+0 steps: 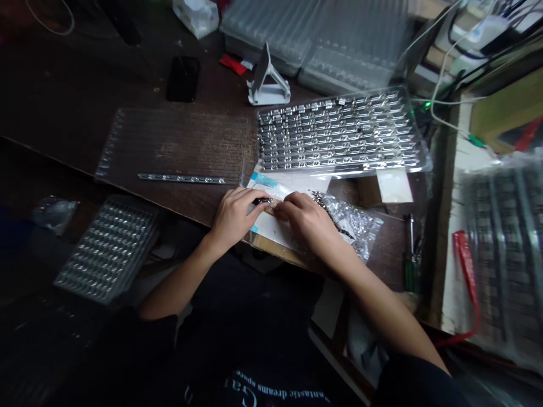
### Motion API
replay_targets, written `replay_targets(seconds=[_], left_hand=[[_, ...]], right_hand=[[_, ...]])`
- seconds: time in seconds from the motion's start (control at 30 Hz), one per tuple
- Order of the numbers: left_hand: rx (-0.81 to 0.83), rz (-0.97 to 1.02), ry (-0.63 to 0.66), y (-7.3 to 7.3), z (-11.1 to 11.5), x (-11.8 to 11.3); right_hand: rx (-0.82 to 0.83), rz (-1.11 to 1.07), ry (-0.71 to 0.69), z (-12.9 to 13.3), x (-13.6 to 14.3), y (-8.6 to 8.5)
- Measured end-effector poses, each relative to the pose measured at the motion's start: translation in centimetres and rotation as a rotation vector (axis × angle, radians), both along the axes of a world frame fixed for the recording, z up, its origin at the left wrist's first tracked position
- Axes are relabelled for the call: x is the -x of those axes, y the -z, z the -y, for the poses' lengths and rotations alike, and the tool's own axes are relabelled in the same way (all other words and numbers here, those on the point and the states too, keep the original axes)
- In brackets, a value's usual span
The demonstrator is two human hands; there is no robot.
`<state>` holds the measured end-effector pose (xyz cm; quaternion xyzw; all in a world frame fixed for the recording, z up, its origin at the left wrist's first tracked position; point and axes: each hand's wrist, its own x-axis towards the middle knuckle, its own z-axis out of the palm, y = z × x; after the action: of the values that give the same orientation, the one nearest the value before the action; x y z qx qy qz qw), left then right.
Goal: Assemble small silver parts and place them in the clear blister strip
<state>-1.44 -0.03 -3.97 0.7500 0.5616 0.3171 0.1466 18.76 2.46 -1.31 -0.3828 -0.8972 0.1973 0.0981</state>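
Between thumb and index finger, my left hand (234, 215) pinches a small dark metal part (262, 200) over a white board with blue tape (263, 180). Close to its right, my right hand (306, 219) has its fingers curled together at the board; whatever lies between its fingertips is too small to make out. A clear plastic bag (358, 223) of small metal pieces lies beside my right hand. Behind the hands, a clear tray (339, 135) holds rows of metal parts. The ribbed clear tray (182, 144) to the left has one row of parts along its near edge.
A white stand (268, 85) and a black phone-like object (182, 79) sit farther back, near stacked clear trays (339, 51). At the right lie a green-handled screwdriver (409, 265) and a red strap (466, 271). More filled trays (106, 249) are at the lower left.
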Motion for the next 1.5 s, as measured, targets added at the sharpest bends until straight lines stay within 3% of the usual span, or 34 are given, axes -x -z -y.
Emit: replay_targets(seconds=[0.17,0.3,0.43,0.57,0.8,0.9,1.1,1.27,1.37,1.5], left_hand=[[-0.016,0.023,-0.027,0.1,-0.2,0.1],[-0.066,0.091,-0.056,-0.3,-0.4,-0.5],[-0.079,0.134,0.005,-0.9,-0.6,-1.9],[-0.038,0.124,0.060,-0.9,-0.8,-3.0],[0.003,0.101,0.066,-0.2,-1.1,-3.6],[0.007,0.082,0.076,-0.1,-1.2,-3.6],[-0.012,0.062,0.095,0.4,-1.2,-3.6],[-0.051,0.216,0.061,0.3,-0.8,-3.5],[-0.123,0.358,-0.063,-0.1,-0.5,-2.2],[-0.141,0.272,-0.166,-0.8,-1.0,1.7]], right_hand=[[-0.056,0.067,-0.037,0.2,0.1,-0.5],[-0.011,0.064,0.068,-0.7,-1.8,-1.2],[0.075,0.158,0.164,-1.3,-3.6,-1.6],[0.096,0.178,0.138,-1.3,-3.8,-1.7],[0.143,-0.145,0.206,-1.3,-4.7,-2.2],[0.104,-0.250,0.233,-1.3,-4.7,-2.1],[0.027,-0.255,0.327,-1.4,-4.5,-1.4],[-0.008,-0.097,0.382,-1.5,-3.5,-0.6],[0.021,-0.072,0.301,-1.3,-2.2,-0.1],[0.077,-0.152,0.058,-0.9,-0.7,0.4]])
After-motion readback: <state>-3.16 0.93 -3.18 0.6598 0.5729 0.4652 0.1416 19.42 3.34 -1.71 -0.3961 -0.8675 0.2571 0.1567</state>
